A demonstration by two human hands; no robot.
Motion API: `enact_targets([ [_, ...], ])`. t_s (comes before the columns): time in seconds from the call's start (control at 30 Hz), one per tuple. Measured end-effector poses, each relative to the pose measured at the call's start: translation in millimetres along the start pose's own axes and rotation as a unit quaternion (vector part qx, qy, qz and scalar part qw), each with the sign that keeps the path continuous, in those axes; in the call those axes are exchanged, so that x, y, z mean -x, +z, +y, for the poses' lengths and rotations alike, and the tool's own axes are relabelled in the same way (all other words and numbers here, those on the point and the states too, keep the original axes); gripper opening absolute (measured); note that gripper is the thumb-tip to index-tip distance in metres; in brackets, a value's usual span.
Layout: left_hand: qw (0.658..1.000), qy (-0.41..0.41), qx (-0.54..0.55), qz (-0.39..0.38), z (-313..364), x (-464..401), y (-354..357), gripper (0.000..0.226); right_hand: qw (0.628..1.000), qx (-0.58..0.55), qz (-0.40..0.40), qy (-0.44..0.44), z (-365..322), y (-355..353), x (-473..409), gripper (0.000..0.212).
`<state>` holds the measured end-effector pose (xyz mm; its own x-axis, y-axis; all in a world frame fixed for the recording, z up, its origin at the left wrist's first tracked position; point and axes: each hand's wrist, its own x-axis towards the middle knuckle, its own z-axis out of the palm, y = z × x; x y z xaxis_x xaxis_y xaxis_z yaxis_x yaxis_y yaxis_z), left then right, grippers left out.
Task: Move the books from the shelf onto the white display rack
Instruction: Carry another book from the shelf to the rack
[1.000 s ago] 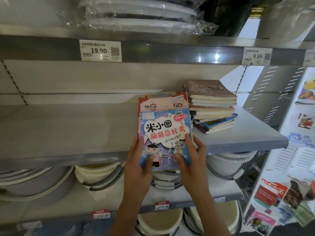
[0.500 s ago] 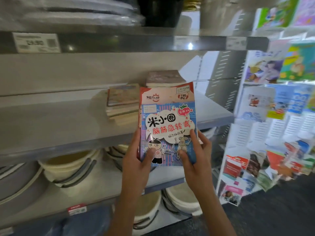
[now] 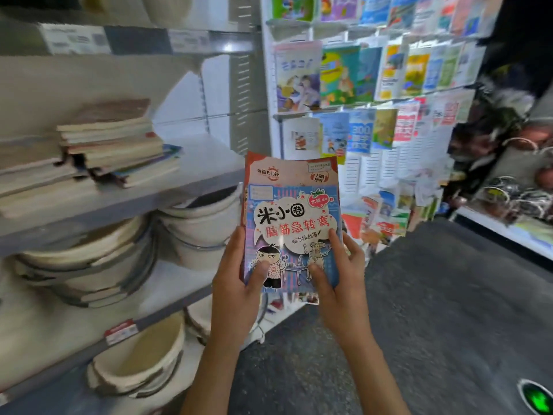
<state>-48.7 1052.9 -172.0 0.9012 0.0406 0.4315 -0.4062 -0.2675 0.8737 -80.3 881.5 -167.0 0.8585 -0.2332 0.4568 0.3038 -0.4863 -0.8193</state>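
Since 0.5 s ago, view swung right: white display rack [image 3: 353, 163] now ahead, shelf [image 3: 191, 181] at left. Left hand [image 3: 236, 289] and right hand [image 3: 338, 283] grip comic book [image 3: 291, 223] upright by lower edges, thumbs on cover, off the shelf. Stack of books [image 3: 113, 142] lies on shelf beyond.

Single head-worn wide-angle view, angled forward and down, close on both hands; grey metal shelf [image 3: 179, 187] at left, white wire display rack [image 3: 371, 172] ahead-right, near.

Grey shelf [image 3: 191, 178] — left of the fingers [image 3: 236, 244] — carries a tilted stack of books [image 3: 116, 145].
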Motion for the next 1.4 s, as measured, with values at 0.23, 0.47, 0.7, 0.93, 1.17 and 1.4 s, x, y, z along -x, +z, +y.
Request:
enact_targets([
  [0.23,0.999,-0.009,0.012,-0.052,13.0,-2.7,72.7,0.067,0.998,0.003,0.001,0.064,35.5,-66.4,-9.1,0.068],
  [0.47,0.993,-0.030,0.043,-0.105,-16.1,-38.7,129.1,0.065,0.993,-0.015,0.001,0.119,87.2,-91.3,-61.0,0.075],
  [0.7,0.987,-0.026,0.037,-0.151,-57.8,-120.3,194.3,0.065,0.987,-0.051,0.026,0.153,153.2,-90.6,-150.5,0.064],
  [0.93,0.988,-0.053,0.013,-0.145,-110.5,-183.8,243.3,0.068,0.990,-0.016,0.027,0.139,216.0,-62.2,-226.2,0.073],
  [1.17,0.987,-0.116,-0.002,-0.109,-161.8,-209.0,282.9,0.072,0.992,-0.001,-0.032,0.121,276.3,-39.9,-257.7,0.068],
  [1.4,0.985,-0.158,-0.014,-0.066,-206.9,-222.3,344.5,0.082,0.992,0.033,-0.088,0.080,351.7,-32.9,-290.3,0.086],
])
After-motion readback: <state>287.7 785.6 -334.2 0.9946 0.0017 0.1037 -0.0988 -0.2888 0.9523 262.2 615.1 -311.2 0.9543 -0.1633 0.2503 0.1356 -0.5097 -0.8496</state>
